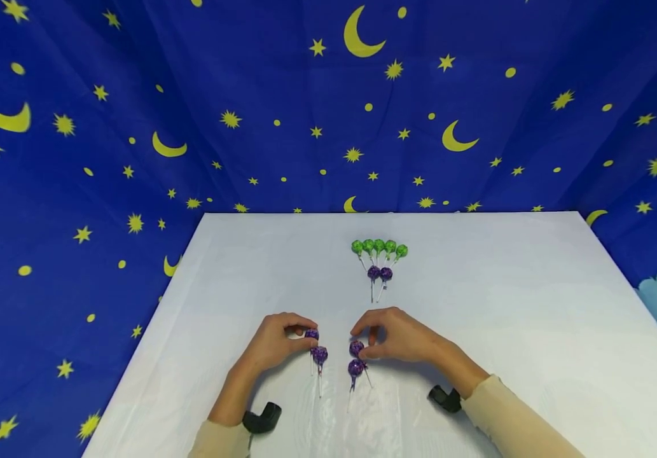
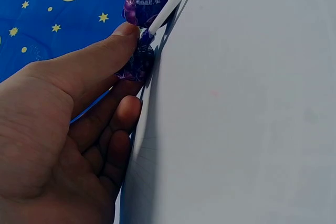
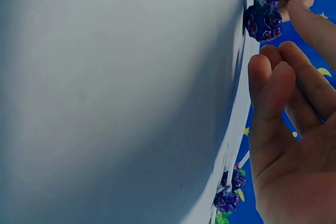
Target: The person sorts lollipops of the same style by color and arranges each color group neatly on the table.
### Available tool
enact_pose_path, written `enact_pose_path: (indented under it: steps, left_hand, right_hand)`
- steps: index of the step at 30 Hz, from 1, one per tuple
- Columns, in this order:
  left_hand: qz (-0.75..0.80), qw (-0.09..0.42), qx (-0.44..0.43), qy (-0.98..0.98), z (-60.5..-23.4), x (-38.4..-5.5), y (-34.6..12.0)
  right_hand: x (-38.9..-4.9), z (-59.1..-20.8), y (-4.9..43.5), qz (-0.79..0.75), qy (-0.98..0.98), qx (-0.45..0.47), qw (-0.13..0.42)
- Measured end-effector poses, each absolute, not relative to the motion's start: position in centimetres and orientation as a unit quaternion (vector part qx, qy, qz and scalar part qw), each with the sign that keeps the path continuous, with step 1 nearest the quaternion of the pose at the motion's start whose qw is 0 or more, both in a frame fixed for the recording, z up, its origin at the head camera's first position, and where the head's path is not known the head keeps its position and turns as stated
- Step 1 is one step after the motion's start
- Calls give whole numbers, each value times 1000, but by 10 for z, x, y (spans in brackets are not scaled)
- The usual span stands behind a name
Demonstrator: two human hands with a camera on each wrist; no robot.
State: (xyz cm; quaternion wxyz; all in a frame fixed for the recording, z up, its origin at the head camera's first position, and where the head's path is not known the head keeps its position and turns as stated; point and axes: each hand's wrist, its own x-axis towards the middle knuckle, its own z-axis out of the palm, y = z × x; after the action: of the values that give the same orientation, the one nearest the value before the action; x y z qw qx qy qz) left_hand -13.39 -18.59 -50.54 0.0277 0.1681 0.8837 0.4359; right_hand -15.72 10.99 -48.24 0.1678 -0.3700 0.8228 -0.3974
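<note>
Near the table's front, my left hand [image 1: 279, 340] pinches the head of a purple-wrapped lollipop [image 1: 311, 334] between thumb and fingers. Just in front of it lies a second purple lollipop [image 1: 319, 355], its white stick toward me. In the left wrist view, the thumb presses the held lollipop [image 2: 137, 65]. My right hand [image 1: 399, 334] is spread loosely around another purple lollipop [image 1: 356, 348]; the right wrist view shows a gap between its fingertips and that lollipop [image 3: 265, 20]. One more purple lollipop [image 1: 355, 367] overlaps it from the near side.
Farther back on the white table [image 1: 271, 267], several green lollipops [image 1: 379, 246] lie fanned in a row. Two purple lollipops [image 1: 386, 273] lie below them, sticks toward me. Black wrist devices [image 1: 262, 418] sit by both wrists. A blue star-and-moon cloth [image 1: 305, 95] surrounds the table.
</note>
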Motion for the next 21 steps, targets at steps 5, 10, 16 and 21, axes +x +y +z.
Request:
enact_pose_path:
  steps: [5,10,16,21]
  left_hand:
    - [437,28,167,883,-505,-135,-186]
    - [440,31,166,882,-503,-134,-185]
    - [441,31,162,882,-502,-134,-186]
    - [443,31,165,881,-503,-134,-186]
  right_hand:
    - [-157,-481,109,-387,828,-368,173]
    - [-157,-481,108,-372,832,-375,168]
    - [-157,-483,107,-354,839,-380,163]
    - [-157,-486,106,-350,840,-384,157]
